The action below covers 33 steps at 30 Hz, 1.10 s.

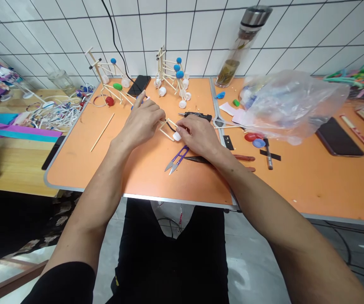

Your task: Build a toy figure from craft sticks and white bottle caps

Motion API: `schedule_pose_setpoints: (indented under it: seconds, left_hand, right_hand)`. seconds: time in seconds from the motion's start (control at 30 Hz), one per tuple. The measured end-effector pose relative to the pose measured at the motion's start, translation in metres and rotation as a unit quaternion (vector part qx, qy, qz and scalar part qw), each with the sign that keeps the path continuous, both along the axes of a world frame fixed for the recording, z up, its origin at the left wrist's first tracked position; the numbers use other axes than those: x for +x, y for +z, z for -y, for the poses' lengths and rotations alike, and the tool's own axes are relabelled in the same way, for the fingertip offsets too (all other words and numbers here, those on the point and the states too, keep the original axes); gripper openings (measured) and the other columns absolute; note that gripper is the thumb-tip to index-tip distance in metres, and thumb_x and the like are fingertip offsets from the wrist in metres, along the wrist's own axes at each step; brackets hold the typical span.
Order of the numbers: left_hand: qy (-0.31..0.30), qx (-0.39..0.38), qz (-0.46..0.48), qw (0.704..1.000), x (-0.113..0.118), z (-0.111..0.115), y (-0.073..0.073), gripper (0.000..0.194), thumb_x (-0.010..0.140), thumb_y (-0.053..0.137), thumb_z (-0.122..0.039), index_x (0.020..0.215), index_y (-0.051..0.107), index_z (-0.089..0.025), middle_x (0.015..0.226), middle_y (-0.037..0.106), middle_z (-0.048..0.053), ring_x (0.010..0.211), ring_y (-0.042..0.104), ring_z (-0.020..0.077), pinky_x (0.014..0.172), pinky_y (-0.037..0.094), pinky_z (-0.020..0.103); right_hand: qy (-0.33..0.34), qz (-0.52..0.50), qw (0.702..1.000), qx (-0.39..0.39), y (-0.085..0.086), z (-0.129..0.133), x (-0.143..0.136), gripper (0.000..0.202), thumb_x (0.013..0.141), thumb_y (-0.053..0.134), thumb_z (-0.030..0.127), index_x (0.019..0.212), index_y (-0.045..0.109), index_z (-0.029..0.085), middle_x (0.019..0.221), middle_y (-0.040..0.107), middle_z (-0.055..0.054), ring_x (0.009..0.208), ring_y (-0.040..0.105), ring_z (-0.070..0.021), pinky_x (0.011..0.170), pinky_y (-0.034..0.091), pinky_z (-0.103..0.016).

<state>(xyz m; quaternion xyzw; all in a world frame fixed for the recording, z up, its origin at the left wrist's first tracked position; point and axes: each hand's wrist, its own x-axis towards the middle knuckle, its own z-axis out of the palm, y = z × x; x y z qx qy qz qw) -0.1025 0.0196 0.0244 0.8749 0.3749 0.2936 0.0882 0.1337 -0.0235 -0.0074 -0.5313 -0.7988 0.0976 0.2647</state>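
Note:
Between my hands is a small frame of thin wooden sticks with a white lump at its right corner. My left hand grips the frame's left side, its index finger pointing away; the fingertips are partly hidden. My right hand pinches the frame's right side, close to the white lump. Just below lie purple thread snips, blades towards me. Pliers with reddish handles rest partly under my right forearm. A black pen-like tool lies behind my right hand.
Stick models with coloured balls stand at the back, near a phone. A loose stick lies left. To the right are a tall glass bottle, a plastic bag and another phone.

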Motion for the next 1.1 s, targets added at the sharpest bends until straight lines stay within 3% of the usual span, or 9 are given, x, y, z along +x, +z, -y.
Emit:
schedule_pose_setpoints:
  seconds: [0.17,0.27,0.4,0.53,0.67,0.73,0.87,1.1]
  left_hand:
    - [-0.002,0.041,-0.009,0.999,0.006,0.001,-0.003,0.017,0.105,0.061,-0.025,0.101,0.077,-0.03,0.115,0.083,0.005,0.152,0.063,0.0321,0.145,0.024,0.068]
    - [-0.003,0.115,0.012,0.993,0.011,0.006,-0.002,0.019,0.107,0.061,-0.032,0.114,0.078,-0.032,0.139,0.081,0.004,0.161,0.057,0.0304,0.148,0.02,0.061]
    - [0.05,0.158,0.15,0.975,0.019,0.011,-0.008,0.019,0.109,0.064,-0.037,0.121,0.076,-0.03,0.142,0.08,0.008,0.146,0.068,0.0311,0.134,0.044,0.057]
    - [0.096,0.015,0.321,0.942,0.028,0.006,-0.024,0.019,0.103,0.076,-0.038,0.117,0.074,-0.025,0.121,0.082,0.008,0.115,0.077,0.0247,0.103,0.062,0.04]
    - [0.058,-0.224,0.374,0.898,0.039,0.0,-0.033,0.015,0.093,0.083,-0.024,0.104,0.075,-0.02,0.092,0.078,0.003,0.082,0.072,0.0148,0.077,0.058,0.026]
    - [0.042,-0.297,0.377,0.876,0.044,0.002,-0.033,0.01,0.091,0.082,-0.018,0.099,0.075,-0.018,0.082,0.075,0.001,0.072,0.068,0.012,0.069,0.054,0.022]
    - [0.034,-0.352,0.375,0.857,0.049,0.01,-0.026,0.009,0.092,0.077,-0.01,0.088,0.073,-0.017,0.076,0.074,0.0,0.064,0.066,0.0096,0.062,0.052,0.021]
    - [0.023,-0.383,0.392,0.836,0.048,0.011,-0.024,0.015,0.096,0.077,-0.009,0.083,0.073,-0.015,0.074,0.077,0.002,0.059,0.065,0.0081,0.06,0.053,0.019]
  right_hand:
    - [0.013,-0.023,0.999,0.032,-0.007,-0.006,0.002,0.026,0.106,0.055,0.022,0.094,0.078,0.02,0.101,0.08,-0.012,0.097,0.069,-0.0279,0.088,0.046,-0.04]
    - [-0.007,-0.055,0.996,0.063,-0.012,-0.01,0.006,0.021,0.103,0.059,0.021,0.09,0.076,0.021,0.096,0.079,-0.011,0.094,0.068,-0.0282,0.087,0.047,-0.04]
    - [-0.047,-0.151,0.984,0.081,-0.012,-0.013,0.011,0.015,0.1,0.066,0.023,0.091,0.077,0.022,0.092,0.079,-0.007,0.088,0.068,-0.0259,0.085,0.049,-0.039]
    - [-0.06,-0.295,0.953,0.044,-0.008,-0.013,0.011,0.016,0.101,0.07,0.034,0.094,0.078,0.022,0.084,0.077,-0.003,0.077,0.066,-0.0213,0.076,0.051,-0.036]
    - [-0.04,-0.39,0.92,-0.004,-0.006,-0.013,0.012,0.029,0.1,0.078,0.05,0.094,0.077,0.023,0.077,0.072,-0.001,0.07,0.065,-0.0188,0.068,0.051,-0.033]
    - [-0.035,-0.401,0.915,-0.005,-0.006,-0.013,0.012,0.036,0.098,0.081,0.059,0.093,0.077,0.023,0.076,0.072,-0.001,0.069,0.065,-0.0183,0.066,0.051,-0.033]
    - [-0.028,-0.408,0.913,-0.005,-0.005,-0.012,0.013,0.044,0.095,0.083,0.068,0.093,0.077,0.024,0.077,0.072,-0.001,0.07,0.066,-0.0182,0.067,0.053,-0.033]
    - [-0.023,-0.425,0.904,-0.029,-0.004,-0.011,0.014,0.044,0.096,0.084,0.067,0.094,0.078,0.023,0.08,0.073,-0.001,0.071,0.069,-0.0169,0.068,0.059,-0.03]
